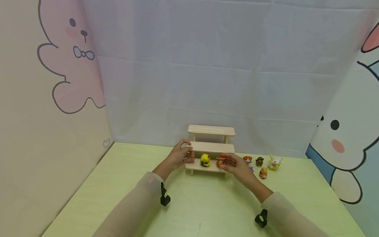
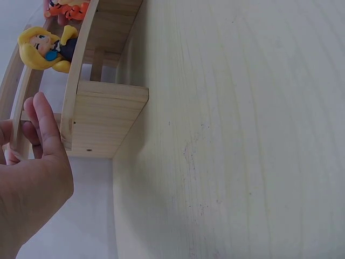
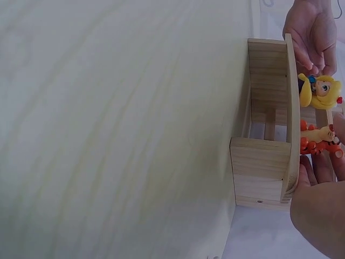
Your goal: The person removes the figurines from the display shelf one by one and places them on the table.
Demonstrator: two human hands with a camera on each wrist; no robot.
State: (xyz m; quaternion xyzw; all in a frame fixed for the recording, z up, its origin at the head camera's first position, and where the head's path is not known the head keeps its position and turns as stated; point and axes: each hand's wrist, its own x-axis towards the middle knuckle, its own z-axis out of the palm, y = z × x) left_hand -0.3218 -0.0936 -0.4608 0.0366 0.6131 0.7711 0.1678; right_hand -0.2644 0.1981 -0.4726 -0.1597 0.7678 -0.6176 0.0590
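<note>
We see a 3-tier wooden shelf point(image 1: 211, 129) on a pale table point(image 1: 192, 204), an orange tiger figure point(image 1: 220, 162) upright on its lowest tier point(image 1: 196, 166), near a yellow-haired figure point(image 1: 205, 160). We judge the step in hand as placing the tiger; the next move calls for a gentle release that leaves it standing. We find the right hand point(image 1: 240, 167) pinching the tiger figure between thumb and fingers, and the left hand point(image 1: 176, 157) curled around the middle tier's left end, fingers slightly parted. More figures point(image 1: 263, 173) stand rightward.
</note>
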